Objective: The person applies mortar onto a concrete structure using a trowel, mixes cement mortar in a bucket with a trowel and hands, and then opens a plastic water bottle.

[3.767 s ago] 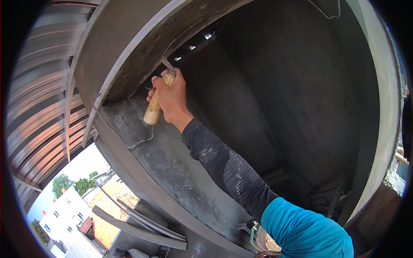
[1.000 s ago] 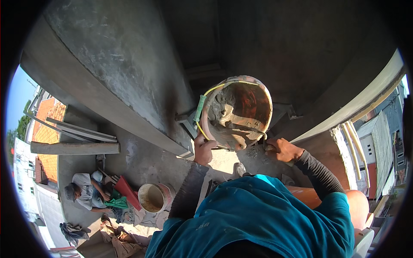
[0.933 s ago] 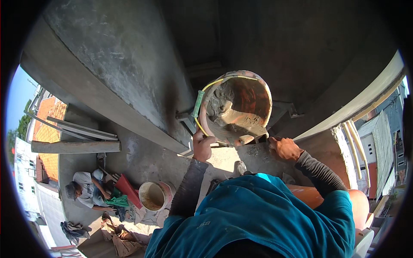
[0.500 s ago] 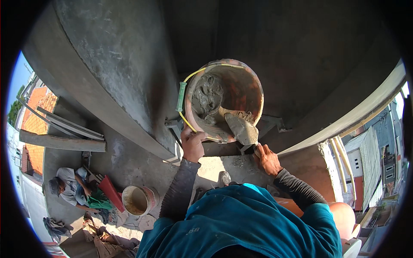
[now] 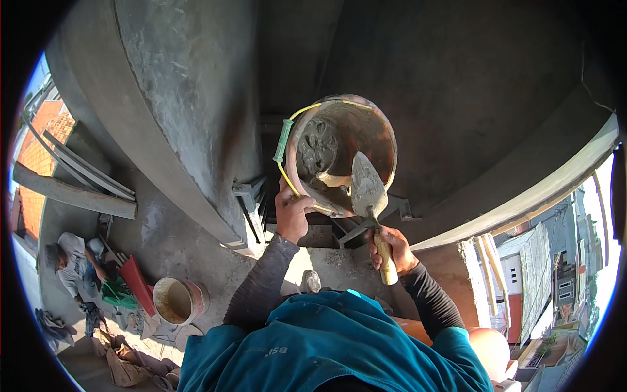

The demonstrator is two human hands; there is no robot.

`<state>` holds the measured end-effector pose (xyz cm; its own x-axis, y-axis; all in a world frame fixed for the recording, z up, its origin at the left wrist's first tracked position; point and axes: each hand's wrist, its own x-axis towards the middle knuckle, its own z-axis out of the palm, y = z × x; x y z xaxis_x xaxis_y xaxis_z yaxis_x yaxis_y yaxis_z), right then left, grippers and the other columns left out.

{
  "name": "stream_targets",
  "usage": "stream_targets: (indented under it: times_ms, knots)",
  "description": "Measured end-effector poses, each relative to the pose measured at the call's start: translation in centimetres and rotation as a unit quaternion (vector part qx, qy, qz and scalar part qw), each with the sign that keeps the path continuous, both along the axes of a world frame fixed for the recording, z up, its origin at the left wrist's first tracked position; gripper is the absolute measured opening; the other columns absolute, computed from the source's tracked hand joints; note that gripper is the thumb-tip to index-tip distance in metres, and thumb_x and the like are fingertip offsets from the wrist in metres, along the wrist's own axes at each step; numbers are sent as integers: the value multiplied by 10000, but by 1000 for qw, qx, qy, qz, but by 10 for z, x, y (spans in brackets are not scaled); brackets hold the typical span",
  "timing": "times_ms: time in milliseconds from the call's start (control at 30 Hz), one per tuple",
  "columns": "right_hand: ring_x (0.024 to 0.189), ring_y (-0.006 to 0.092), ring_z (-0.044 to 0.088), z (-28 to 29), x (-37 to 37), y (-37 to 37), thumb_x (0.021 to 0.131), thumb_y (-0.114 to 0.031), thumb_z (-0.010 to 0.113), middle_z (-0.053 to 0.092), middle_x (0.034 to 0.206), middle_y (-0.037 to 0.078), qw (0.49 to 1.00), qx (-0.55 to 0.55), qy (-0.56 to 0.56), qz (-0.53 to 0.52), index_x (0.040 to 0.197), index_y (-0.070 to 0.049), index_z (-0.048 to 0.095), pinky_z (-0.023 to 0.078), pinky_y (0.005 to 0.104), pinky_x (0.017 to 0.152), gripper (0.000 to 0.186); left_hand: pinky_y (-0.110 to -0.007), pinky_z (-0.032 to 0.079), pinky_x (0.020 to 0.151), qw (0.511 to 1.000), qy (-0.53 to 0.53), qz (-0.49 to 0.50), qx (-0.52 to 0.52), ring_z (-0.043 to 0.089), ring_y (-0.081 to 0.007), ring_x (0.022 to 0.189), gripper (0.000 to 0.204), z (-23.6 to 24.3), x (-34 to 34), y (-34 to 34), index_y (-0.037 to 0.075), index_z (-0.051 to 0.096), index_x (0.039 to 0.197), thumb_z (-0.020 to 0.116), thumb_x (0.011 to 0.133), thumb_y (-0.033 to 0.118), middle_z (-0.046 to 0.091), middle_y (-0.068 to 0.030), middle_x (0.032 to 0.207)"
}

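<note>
Nearest, the right hand (image 5: 392,245) grips a wooden-handled steel trowel (image 5: 369,196), its mortar-loaded blade over the orange plastic bucket (image 5: 343,153) just beyond; the left hand (image 5: 292,212) clasps its near rim. Scooping looks underway; lifting level seems next.

Grey plastered wall (image 5: 196,98) above a sunlit concrete floor (image 5: 170,235), rooftops (image 5: 555,274) beyond.

- We see harsh sunlight at the right and lower edges, glaring white.
- We find the concrete overhead dim, shadowed.
- Fisheye bends our edges; corners black.
</note>
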<state>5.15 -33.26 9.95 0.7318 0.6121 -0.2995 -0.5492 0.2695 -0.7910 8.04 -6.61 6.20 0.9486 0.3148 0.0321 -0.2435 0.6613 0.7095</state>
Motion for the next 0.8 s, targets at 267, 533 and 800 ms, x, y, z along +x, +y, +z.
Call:
stream_targets:
  times_ms: [267,533,800]
  knots:
    - [544,174,592,20,-31,-90,933,-362,571,599,704,115,960,-267,66,56,1106,17,560,504,299,424,416,-299,603,624,999,-5,-6,39,622,-146,648,212,1,12,6,26,580,888,569,689,-48,578,-25,765]
    - [706,328,632,52,31,-105,795,-181,630,609,885,137,396,-677,-616,70,1248,-66,506,500,429,623,484,-275,550,628,984,-40,-28,169,619,-142,724,145,19,15,28,-41,578,808,574,663,-48,542,-25,942]
    - [811,401,643,-22,41,-42,747,-160,659,648,930,210,664,-493,-544,142,1242,-39,518,529,446,718,529,-233,512,737,978,-13,-52,201,534,-144,1120,409,15,28,11,-140,607,1009,561,609,-75,281,-58,1504]
